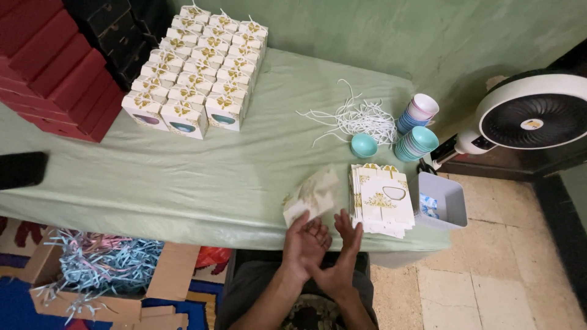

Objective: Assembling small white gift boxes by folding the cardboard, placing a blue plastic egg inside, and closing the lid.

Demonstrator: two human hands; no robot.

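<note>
Head view: flat cream-gold box blank pinched in fingers of left hand, lifted over near counter edge for folding. Right hand open, empty, beside it. Stack of blanks just right; finished boxes far left.

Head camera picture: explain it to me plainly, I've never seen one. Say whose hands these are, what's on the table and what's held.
The single view comes from a camera on a person's head, looking down at their own bare hands. The left hand has a flat, unfolded white-and-gold box in its grip; the right hand is open beside it, holding nothing. On the green-covered table lie a stack of flat boxes, rows of finished boxes, white strings, stacked small bowls and a grey tray.
</note>
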